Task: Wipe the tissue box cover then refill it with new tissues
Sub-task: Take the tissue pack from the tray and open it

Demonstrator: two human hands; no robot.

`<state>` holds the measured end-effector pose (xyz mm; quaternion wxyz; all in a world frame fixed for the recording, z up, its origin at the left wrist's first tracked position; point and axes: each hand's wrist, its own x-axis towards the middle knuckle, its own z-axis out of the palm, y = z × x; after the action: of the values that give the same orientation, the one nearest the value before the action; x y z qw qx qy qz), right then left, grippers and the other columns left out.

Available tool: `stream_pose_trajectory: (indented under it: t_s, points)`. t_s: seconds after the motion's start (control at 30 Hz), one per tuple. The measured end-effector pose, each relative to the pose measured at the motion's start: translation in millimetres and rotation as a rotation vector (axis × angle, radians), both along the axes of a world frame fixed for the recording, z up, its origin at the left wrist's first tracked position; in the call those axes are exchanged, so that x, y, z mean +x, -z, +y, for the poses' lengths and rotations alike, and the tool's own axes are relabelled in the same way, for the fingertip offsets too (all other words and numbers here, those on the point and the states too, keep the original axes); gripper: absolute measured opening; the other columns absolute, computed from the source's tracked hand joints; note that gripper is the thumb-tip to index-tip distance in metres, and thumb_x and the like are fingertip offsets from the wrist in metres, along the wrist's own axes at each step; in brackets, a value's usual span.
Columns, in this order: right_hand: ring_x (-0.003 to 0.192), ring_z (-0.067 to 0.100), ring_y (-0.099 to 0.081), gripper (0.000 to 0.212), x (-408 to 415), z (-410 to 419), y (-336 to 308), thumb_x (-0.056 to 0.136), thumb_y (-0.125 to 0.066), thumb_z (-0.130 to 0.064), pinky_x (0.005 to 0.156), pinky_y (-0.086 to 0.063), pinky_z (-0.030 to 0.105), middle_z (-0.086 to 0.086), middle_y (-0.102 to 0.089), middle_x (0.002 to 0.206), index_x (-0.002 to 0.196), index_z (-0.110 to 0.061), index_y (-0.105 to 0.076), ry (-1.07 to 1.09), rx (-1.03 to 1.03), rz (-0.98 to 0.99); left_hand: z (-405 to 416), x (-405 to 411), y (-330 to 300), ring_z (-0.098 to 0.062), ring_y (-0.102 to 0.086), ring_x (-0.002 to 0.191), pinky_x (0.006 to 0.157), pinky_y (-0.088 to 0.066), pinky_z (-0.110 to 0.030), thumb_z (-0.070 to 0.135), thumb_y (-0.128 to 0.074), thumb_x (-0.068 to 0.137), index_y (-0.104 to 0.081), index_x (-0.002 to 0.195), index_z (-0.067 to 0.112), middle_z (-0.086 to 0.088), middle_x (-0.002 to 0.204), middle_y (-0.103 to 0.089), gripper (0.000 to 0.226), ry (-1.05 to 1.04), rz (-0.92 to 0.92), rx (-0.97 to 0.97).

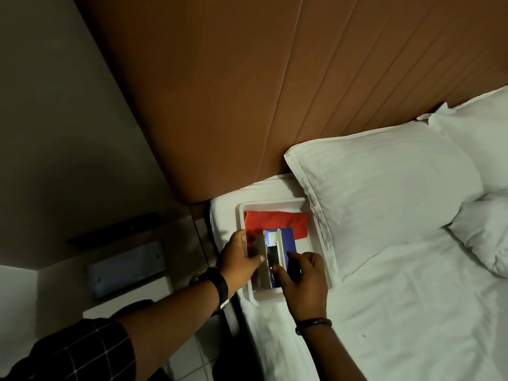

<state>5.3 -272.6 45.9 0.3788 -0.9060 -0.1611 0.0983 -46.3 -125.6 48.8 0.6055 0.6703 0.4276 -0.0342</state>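
both hands [242,259] gripping blue tissue box [286,240], white tray [316,259]

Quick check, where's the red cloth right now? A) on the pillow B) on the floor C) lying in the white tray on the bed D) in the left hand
C: the red cloth lies flat in the white tray on the bed, beyond both hands, which are on the tissue box.

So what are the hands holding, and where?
Both grip the tissue box: left hand on its left side, right hand on its blue right side.

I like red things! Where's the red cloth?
The red cloth lies in the white tray on the bed, just beyond the blue tissue box, left of the pillow.
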Motion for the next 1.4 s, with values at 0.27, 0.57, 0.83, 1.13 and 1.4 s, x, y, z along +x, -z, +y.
stream_pose_trajectory:
  t_s: [0.27,0.57,0.83,1.13,1.4]
  points:
    - [0.064,0.008,-0.047,0.025,2.3,3.7,-4.5,0.075,-0.077,-0.022,0.056,-0.032,0.009,-0.007,-0.046,0.088,0.098,-0.017,-0.068,-0.088,-0.121,-0.106,-0.1,14.1,-7.8,-0.021,-0.063,0.106,0.094,-0.052,-0.038,0.020,-0.063,0.089,-0.059,0.123,0.021,0.001,0.113,-0.067,0.034,0.192,-0.021,0.312]
    - [0.072,-0.003,-0.063,0.022,17.7,-12.4,-10.5,0.085,-0.053,-0.016,0.058,-0.042,0.003,-0.011,-0.068,0.076,0.104,-0.028,-0.058,0.267,0.282,0.102,5.4,14.3,1.3,-0.023,-0.056,0.114,0.087,-0.049,-0.023,0.000,-0.052,0.088,-0.054,0.088,0.031,0.003,0.129,-0.056,0.031,0.488,-0.116,0.598]
    - [0.080,0.020,-0.063,0.015,19.6,-26.7,13.3,0.091,-0.058,-0.008,0.066,-0.041,0.015,0.004,-0.068,0.092,0.098,-0.011,-0.071,0.186,0.057,0.194,0.1,10.7,-7.2,-0.025,-0.043,0.135,0.107,-0.042,-0.039,0.018,-0.045,0.096,-0.062,0.129,0.018,-0.004,0.157,-0.029,0.037,0.669,-0.086,0.756]
    - [0.074,0.001,-0.065,0.017,14.8,-15.5,-8.3,0.096,-0.053,-0.022,0.061,-0.044,0.007,-0.006,-0.069,0.079,0.110,-0.034,-0.054,-0.065,0.082,0.247,6.3,14.9,-11.3,-0.028,-0.063,0.108,0.080,-0.056,-0.035,0.009,-0.051,0.094,-0.056,0.104,0.010,-0.009,0.121,-0.062,0.011,0.686,-0.170,0.908]
    - [0.092,0.009,-0.066,0.035,11.2,-18.9,-21.6,0.090,-0.060,-0.019,0.085,-0.054,0.034,-0.005,-0.068,0.106,0.124,-0.024,-0.060,-0.383,-0.067,0.214,17.4,28.1,-14.1,-0.022,-0.044,0.048,0.044,-0.026,-0.018,-0.004,-0.049,0.083,-0.050,0.091,0.015,0.005,0.058,-0.041,0.021,0.545,-0.240,0.855]
